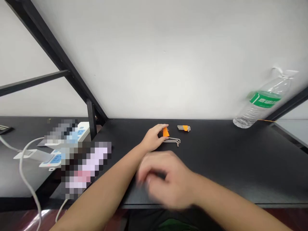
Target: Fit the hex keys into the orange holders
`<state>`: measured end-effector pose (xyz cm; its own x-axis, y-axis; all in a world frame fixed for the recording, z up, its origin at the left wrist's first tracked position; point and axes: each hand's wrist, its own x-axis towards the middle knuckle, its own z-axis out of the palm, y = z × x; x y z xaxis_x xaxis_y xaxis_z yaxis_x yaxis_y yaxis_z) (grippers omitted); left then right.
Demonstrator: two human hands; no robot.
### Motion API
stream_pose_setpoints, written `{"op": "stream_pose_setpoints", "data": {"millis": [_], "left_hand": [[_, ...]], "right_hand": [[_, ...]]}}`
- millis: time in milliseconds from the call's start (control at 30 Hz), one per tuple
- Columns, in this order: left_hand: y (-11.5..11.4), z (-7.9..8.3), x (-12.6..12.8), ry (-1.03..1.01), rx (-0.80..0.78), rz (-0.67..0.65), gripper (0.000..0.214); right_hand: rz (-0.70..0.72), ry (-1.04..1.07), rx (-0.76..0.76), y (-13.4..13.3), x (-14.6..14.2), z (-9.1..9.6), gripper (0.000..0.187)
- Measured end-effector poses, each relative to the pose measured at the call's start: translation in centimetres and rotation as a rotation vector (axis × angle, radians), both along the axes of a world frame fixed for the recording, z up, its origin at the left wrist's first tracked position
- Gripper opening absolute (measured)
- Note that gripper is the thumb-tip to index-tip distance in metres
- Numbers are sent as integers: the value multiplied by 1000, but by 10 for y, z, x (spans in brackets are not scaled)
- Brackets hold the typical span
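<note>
Metal hex keys, glossy plastic bottle

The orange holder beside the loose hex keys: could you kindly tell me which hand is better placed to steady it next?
Probably the left hand: it pinches the orange holder, close by the loose hex keys. The right hand, blurred and curled, is nearer the front edge of the table.
</note>
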<state>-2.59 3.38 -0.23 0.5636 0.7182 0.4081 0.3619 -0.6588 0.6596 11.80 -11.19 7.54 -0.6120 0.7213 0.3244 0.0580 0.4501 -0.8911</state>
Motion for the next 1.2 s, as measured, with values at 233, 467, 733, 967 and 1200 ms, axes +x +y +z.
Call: {"op": "stream_pose_setpoints", "data": {"millis": [233,467,733,967,1200], "left_hand": [[-12,0,7,-79,-40,-50,61],[-15,1,7,-13,-43,-65,63],[-3,-3,0,224,57,95,62],[-3,-3,1,125,-37,123,61],[-4,-3,2,56,-78,112,61]], "right_hand": [[-648,-410,404,69,66,-58,18],[-720,-365,341,78,61,-77,10],[-875,-511,208,84,86,-81,19],[-713,-707,137,83,91,-85,16],[-651,-713,200,77,75,-88,11]]}}
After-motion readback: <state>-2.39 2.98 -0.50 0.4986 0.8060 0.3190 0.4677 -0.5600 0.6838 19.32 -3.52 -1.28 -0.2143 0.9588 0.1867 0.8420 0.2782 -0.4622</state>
